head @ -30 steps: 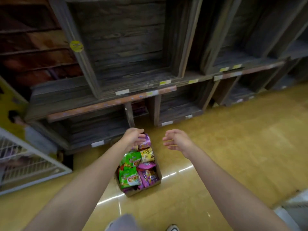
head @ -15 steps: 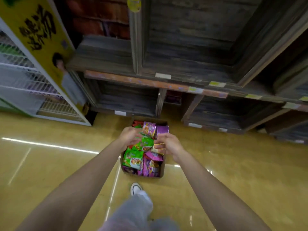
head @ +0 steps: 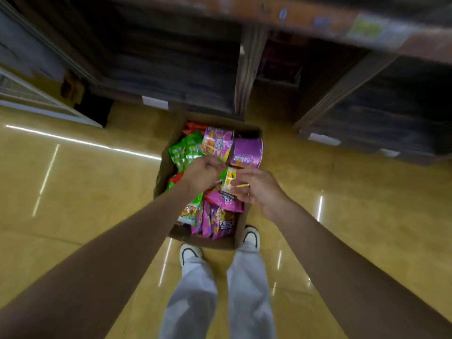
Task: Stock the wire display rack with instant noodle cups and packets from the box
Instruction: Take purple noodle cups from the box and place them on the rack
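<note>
Writing: none of the print on the packets, the cups or the shelf tags was sharp enough to read.
Blur: the wooden shelving (head: 171, 77) and its white price tags (head: 155, 103) were smeared by the camera's motion; the white frame (head: 44, 104) at far left was cut off by the edge.
Box: a brown cardboard box (head: 226, 242) stood open on the yellow floor (head: 73, 192), right in front of the person's white shoes (head: 189, 253).
Contents: green packets (head: 187, 152) lay on its left side, purple packets (head: 221, 216) at the near end, a purple packet (head: 217, 144) and a purple cup (head: 247, 152) on its side at the far end.
Left hand: the left hand (head: 204, 173) was curled down among the green packets; what it gripped, I couldn't tell.
Right hand: the right hand (head: 258, 190) pinched a small yellow-and-white cup (head: 230, 181) just above the packets.
Hidden: the box's middle sat under both hands.
</note>
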`<state>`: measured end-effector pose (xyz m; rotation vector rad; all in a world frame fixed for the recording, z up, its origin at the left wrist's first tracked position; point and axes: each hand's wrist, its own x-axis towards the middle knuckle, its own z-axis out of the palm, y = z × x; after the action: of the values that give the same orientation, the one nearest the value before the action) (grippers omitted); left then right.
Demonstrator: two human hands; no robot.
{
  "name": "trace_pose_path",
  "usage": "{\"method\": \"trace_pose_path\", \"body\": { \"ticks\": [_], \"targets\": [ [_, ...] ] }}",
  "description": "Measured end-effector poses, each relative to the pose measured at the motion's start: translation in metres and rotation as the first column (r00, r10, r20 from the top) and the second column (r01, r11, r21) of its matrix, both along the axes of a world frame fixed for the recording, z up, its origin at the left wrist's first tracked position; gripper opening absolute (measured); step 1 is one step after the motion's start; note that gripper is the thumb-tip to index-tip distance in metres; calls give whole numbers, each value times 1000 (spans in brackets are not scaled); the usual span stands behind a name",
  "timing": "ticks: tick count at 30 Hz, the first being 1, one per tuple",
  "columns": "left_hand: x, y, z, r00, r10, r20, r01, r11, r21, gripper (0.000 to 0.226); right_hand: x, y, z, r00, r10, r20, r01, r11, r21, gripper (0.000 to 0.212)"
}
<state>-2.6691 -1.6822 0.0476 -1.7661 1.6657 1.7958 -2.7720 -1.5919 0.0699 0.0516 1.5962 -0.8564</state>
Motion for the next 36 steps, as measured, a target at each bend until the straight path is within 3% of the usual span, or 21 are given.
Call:
{"method": "trace_pose_path", "body": {
  "ticks": [1, 4, 7, 10, 12, 14, 18, 23, 25, 28, 30, 33, 36],
  "targets": [
    [-6, -6, -22, 1000, 7, 22, -7, 1000, 12, 5, -10, -5, -21, 1000, 5, 9, -5, 1000, -3, 14],
    [-21, -19, -85, 996, 40, 83, -47, 995, 88, 27, -38, -18, -85, 999, 49, 21, -49, 998, 28, 14],
    [-37, -30, -137, 989, -46, 144, 39, 998, 47, 29, -64, -27, -140, 994, 107, -35, -104, 992, 67, 8],
    [-55, -42, -171, 940, -166, 299, 202, 975, -94, 44, -84, -36, -192, 946, 216, -242, -187, 973, 137, 26],
    [-67, -51, -189, 880, -210, 426, 332, 914, -233, 65, -95, -43, -218, 820, 353, -451, -285, 935, 212, 42],
    [-79, -60, -211, 837, -215, 504, 384, 886, -260, 88, -103, -49, -237, 766, 384, -516, -322, 923, 210, 57],
    [-90, -70, -252, 835, -125, 535, 296, 923, -246, 113, -105, -49, -268, 789, 433, -437, -401, 900, 167, 79],
    [-75, -72, -260, 889, -9, 457, 172, 933, -316, 109, -104, -46, -273, 714, 496, -494, -513, 851, 113, 84],
    [-68, -69, -252, 890, 24, 455, 139, 937, -321, 104, -99, -45, -269, 601, 580, -551, -611, 777, 152, 85],
    [-48, -59, -242, 882, 34, 470, 103, 959, -262, 97, -87, -43, -261, 326, 701, -635, -718, 620, 316, 86],
    [-29, -55, -241, 886, 32, 462, 76, 974, -213, 97, -79, -45, -255, 158, 696, -700, -718, 568, 403, 79],
    [-6, -52, -233, 914, 73, 399, -12, 988, -153, 98, -67, -50, -244, 19, 619, -785, -725, 550, 416, 59],
    [14, -48, -220, 921, 126, 369, -87, 989, -121, 101, -57, -59, -231, -139, 603, -786, -781, 422, 461, 45]
  ]
}}
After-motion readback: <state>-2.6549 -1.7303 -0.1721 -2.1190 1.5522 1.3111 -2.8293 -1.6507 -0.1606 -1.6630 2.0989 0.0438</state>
